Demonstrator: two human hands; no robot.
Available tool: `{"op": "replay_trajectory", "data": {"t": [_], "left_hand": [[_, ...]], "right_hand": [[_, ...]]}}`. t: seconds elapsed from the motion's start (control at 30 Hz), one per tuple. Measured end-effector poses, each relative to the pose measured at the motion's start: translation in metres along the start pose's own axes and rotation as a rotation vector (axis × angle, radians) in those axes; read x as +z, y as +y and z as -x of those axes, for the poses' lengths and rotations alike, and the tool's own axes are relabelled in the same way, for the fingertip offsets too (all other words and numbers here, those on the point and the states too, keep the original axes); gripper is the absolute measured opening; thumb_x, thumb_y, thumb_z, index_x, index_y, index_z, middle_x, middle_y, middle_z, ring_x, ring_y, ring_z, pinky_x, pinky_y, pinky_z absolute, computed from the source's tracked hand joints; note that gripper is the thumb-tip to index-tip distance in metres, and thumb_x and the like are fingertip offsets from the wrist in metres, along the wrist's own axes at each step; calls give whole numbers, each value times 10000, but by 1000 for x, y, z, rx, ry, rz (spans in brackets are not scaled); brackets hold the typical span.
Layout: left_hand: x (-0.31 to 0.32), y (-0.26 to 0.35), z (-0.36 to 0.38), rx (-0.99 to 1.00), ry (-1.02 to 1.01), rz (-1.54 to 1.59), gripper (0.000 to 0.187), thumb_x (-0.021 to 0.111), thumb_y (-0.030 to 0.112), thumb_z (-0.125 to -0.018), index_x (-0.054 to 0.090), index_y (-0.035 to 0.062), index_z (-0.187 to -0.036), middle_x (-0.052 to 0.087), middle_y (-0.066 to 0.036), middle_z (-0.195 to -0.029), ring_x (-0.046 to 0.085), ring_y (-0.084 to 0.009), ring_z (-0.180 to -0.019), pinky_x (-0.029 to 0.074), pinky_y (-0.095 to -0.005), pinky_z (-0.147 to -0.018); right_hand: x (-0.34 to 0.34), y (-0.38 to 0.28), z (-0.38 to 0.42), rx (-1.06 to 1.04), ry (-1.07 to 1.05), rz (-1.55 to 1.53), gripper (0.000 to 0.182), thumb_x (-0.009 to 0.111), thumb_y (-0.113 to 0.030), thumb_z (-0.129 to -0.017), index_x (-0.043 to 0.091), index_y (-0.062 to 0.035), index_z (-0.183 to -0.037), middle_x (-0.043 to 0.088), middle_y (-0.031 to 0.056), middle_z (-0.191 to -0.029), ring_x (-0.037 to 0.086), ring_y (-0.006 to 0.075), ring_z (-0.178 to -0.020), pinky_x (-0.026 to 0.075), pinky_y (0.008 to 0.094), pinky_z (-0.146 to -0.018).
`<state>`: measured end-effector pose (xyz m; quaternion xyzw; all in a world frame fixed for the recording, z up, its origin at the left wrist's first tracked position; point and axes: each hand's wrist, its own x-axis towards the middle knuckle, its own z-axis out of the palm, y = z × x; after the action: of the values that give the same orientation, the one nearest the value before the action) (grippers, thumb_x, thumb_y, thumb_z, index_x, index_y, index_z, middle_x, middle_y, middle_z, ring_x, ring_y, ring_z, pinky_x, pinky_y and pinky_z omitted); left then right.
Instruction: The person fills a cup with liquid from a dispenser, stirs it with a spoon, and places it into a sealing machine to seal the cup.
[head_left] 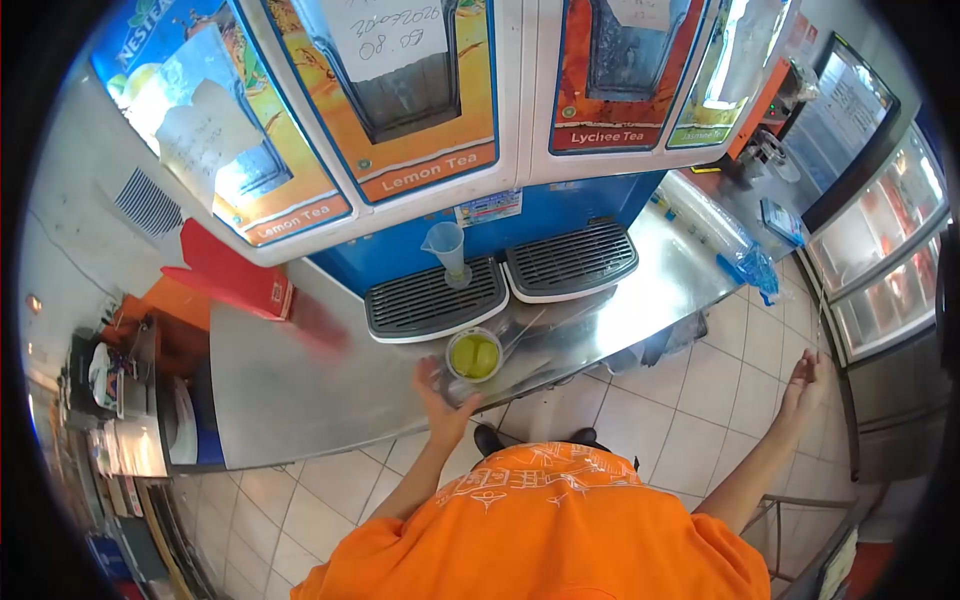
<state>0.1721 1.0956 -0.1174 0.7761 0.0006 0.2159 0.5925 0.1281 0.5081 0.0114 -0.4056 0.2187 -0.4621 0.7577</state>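
A clear plastic cup [455,389] with yellow-green slices [474,356] in it stands near the counter's front edge, its open top facing me. My left hand [443,405] is closed around the cup's near left side, thumb and fingers on either side of it; the fingers are slightly blurred. A thin clear stick [523,333] lies just right of the cup. Out to the far right, over the floor, my right hand [803,385] is held away from my body, fingers loosely apart, with nothing visible in it.
A tea dispenser [430,190] stands behind the cup. Its left drip tray [425,305] holds a clear measuring cup [448,250]; a right tray [572,258] sits beside it. A red box [262,290] is at left, bagged clear cups [715,225] at right, near a glass-door fridge [870,245].
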Motion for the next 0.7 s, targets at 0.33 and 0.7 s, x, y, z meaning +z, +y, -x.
{"op": "replay_trajectory", "data": {"t": [0.33,0.7], "left_hand": [[77,-2,-17,-116,279,-20,879,824,109,-611,312,-4,-1317,451,-154,-1248,447,-257,-1158,354,-363,-988],[237,80,5,-115,428,-17,745,806,71,-603,424,-11,-1236,495,-135,-1183,481,-245,-1090,367,-355,-971]], "right_hand": [[-22,-2,-37,275,-108,-53,445,518,-21,-896,394,52,-1317,530,137,-1090,539,213,-1058,501,218,-789],[-156,-57,-134,475,-205,84,395,592,-2,-820,456,-14,-1192,568,58,-878,584,169,-808,421,213,-594]]}}
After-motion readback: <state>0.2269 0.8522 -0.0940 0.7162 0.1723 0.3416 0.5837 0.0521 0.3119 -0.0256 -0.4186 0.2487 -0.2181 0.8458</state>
